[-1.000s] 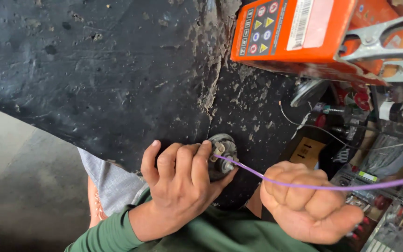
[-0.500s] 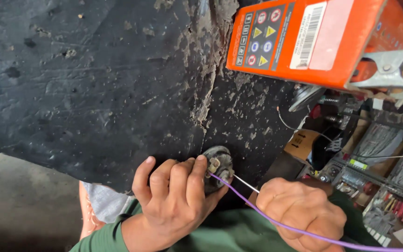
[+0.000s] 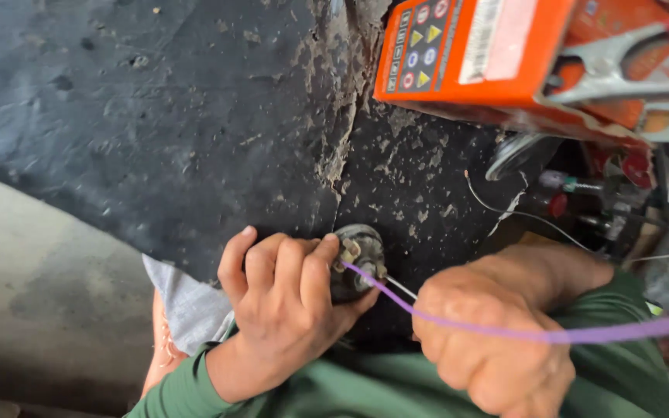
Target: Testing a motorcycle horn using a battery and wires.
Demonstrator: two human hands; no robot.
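Left hand (image 3: 292,306): curled tightly around small round dark metal-and-plastic switch-like component (image 3: 356,259), thumb below, fingers over top; brass-coloured terminals facing away from palm toward right hand.

Right hand (image 3: 489,340): closed in near fist, knuckles up; thin bare metal wire or tool tip (image 3: 401,288) emerging from fist toward component. Exact pinch between fingers hidden; whether shaft is a tool or a wire, cannot tell.

Long thin purple insulated wire (image 3: 520,334): fixed at component terminals, running across top of right hand and out past it, taut.

Beneath both hands: worn black rubber mat (image 3: 164,131), cracked and flaking, with pale debris just beyond left fingertips.

Beyond right hand: orange box-shaped device with warning-symbol label (image 3: 474,50); metal spring clamp (image 3: 621,73) resting on it; clutter of tools and thin grey wires farther out.

Near wrists: green sleeves (image 3: 365,395), grey cloth beside left hand.

Risks, as judged: taut purple wire pulling free of terminal if right hand shifts; metal tip slipping off small terminal toward left thumb; component rotating in grip, since held unsupported above mat.
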